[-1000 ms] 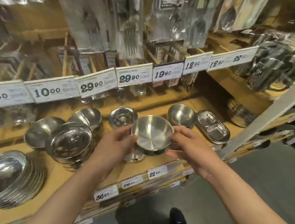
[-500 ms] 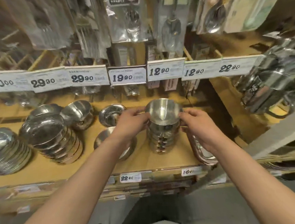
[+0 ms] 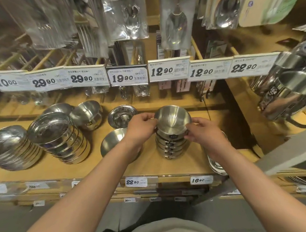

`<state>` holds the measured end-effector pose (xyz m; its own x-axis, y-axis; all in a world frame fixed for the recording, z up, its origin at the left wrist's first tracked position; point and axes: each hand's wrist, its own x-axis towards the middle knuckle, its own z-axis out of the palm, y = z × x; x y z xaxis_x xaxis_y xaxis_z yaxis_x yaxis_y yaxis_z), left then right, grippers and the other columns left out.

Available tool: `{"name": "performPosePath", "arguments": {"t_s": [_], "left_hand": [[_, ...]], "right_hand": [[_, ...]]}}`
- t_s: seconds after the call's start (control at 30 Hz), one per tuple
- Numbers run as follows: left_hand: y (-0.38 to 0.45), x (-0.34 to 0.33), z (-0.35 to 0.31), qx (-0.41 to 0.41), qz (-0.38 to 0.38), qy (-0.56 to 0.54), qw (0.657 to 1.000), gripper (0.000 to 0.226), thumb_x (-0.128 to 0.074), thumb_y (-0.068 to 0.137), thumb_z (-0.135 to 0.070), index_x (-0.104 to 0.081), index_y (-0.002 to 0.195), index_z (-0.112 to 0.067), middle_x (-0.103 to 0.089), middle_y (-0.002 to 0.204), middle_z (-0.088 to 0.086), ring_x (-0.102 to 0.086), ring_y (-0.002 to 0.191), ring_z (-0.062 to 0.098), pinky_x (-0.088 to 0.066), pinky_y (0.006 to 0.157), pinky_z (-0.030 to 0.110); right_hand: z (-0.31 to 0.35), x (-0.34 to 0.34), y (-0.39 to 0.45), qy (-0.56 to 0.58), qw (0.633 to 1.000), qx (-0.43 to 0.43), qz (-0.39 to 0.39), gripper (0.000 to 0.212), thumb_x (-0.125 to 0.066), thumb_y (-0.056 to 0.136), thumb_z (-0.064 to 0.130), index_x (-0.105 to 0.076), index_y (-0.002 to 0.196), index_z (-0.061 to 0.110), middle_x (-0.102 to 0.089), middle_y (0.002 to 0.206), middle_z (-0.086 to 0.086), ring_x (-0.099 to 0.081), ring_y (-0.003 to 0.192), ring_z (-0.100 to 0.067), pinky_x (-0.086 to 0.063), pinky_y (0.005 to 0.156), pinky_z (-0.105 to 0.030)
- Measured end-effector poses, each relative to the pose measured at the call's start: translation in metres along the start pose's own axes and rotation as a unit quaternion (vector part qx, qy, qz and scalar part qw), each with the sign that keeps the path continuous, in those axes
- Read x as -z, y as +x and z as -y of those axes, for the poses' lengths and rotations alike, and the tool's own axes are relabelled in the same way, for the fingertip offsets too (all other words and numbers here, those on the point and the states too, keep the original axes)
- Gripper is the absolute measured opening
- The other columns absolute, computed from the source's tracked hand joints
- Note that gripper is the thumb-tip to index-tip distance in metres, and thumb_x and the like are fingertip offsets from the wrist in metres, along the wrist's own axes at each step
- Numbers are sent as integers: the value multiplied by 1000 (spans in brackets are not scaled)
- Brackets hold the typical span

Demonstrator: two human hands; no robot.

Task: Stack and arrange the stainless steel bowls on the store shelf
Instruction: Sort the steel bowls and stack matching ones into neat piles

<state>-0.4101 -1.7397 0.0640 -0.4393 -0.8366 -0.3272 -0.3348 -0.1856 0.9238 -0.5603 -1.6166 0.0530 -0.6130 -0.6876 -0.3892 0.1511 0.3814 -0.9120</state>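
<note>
A small steel bowl (image 3: 172,119) sits on top of a stack of like bowls (image 3: 172,147) in the middle of the wooden shelf (image 3: 170,164). My left hand (image 3: 142,126) pinches the top bowl's left rim. My right hand (image 3: 203,131) grips its right rim and side. A single bowl (image 3: 112,142) lies just left of the stack, partly hidden by my left forearm. Behind it lies a shallow steel dish (image 3: 122,115).
More steel ware fills the shelf's left: a tall stack of lidded bowls (image 3: 58,138), a tilted bowl (image 3: 88,114) and a leaning row of plates (image 3: 10,149). Divided trays (image 3: 217,165) lie at right, steel mugs (image 3: 289,96) hang further right. Price tags and hanging cutlery packs are overhead.
One second ago both hands held the bowl in the air above the shelf front. It now sits on the stack, and both hands still hold its rim.
</note>
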Motion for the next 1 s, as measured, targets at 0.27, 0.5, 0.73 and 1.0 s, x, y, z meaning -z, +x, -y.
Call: {"name": "performPosePath", "arguments": {"t_s": [0.27,0.5,0.73,1.0], "left_hand": [[4,1,1,-17,18,26,999,27,-53,100,-3,-75,94,-17,-77,105,12,-71,93,21,-61,89,36],[10,1,1,-9,19,40,999,26,-51,102,-5,-75,111,-8,-76,109,13,-71,105,27,-58,98,43],[11,-3,5,-10,19,52,998,27,-50,103,-5,-75,114,-7,-76,111,15,-70,110,32,-56,100,49],[14,-3,6,-16,7,42,999,26,-51,103,-5,-75,114,-9,-76,111,13,-71,110,30,-58,98,44]], "right_hand": [[-13,-2,8,-3,1000,27,-4,39,-71,93,20,-62,131,14,-70,96,-4,-76,79,-13,-62,85,-38],[-16,-2,10,-24,999,32,2,47,-74,90,23,-59,133,12,-69,102,-6,-74,94,-21,-59,92,-46],[-24,-3,10,16,1000,13,2,37,-72,92,24,-58,126,16,-65,109,-4,-77,80,-12,-62,74,-24],[-22,-4,7,36,999,19,-5,39,-69,95,22,-57,131,14,-66,115,-7,-76,79,-6,-59,70,-18]]}}
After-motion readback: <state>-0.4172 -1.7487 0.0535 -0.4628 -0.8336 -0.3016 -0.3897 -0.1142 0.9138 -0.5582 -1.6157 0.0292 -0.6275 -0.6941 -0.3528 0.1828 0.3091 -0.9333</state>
